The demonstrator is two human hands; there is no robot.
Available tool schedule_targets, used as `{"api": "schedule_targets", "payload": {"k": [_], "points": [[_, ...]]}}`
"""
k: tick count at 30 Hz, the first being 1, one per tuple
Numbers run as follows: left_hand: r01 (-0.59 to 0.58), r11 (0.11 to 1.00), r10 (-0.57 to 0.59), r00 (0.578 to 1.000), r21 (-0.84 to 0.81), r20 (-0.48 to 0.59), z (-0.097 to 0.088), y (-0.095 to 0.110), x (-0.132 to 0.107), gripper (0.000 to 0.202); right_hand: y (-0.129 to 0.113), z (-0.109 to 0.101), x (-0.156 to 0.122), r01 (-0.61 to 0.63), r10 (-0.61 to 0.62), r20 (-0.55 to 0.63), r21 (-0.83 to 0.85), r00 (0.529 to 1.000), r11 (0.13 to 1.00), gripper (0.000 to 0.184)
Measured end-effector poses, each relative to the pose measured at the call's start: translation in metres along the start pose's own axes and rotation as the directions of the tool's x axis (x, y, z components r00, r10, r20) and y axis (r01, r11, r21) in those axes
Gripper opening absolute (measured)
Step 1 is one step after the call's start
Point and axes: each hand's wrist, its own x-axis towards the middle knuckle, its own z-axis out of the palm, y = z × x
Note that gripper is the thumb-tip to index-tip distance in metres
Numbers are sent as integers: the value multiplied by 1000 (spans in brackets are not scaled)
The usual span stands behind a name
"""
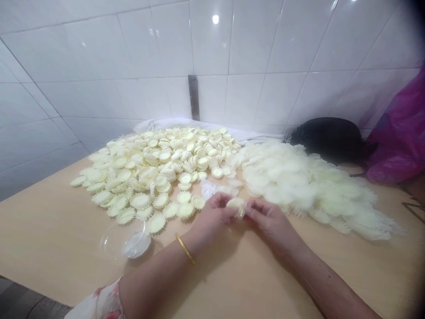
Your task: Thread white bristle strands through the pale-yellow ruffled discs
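The left hand (213,216) and right hand (268,223) pinch a small cream frilly piece (236,206) between their fingertips (231,212). The piece lies sideways, its long side going left to right, near the frame's middle, just below a heap of cream discs (159,166).

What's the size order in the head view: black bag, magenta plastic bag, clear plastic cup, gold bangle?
Largest to smallest: magenta plastic bag, black bag, clear plastic cup, gold bangle. The top two are uncertain: the magenta bag runs out of frame.
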Motion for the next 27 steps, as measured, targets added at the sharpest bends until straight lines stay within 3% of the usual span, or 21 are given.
{"api": "schedule_targets", "payload": {"k": [2, 5, 11, 17, 23, 27], "points": [[17, 1000, -18, 1000, 21, 21, 1, 2, -2, 27, 0, 0, 0, 10, -11, -19, -70, 1000, 997, 28], [3, 999, -4, 1000, 32, 20, 2, 3, -3, 15, -2, -1, 0, 26, -35, -90, -102, 995, 994, 29], [-56, 998, 58, 992, 21, -113, -4, -1, 4, 8, 0, -3, 2, -19, 3, -176, -92, 984, 996, 30], [-84, 996, 77, 969, -21, -236, -7, 5, 9, 10, -10, -9, 3, 27, -75, -287, -167, 955, 986, 28], [27, 998, -35, 989, -56, -145, -5, 4, 7, 16, -19, -19, 4, -13, -125, -272, -455, 954, 890, 22], [73, 995, -77, 995, -64, -59, -4, 2, 5, 18, -9, -24, 5, -25, -232, -283, -683, 931, 730, 24]]}}
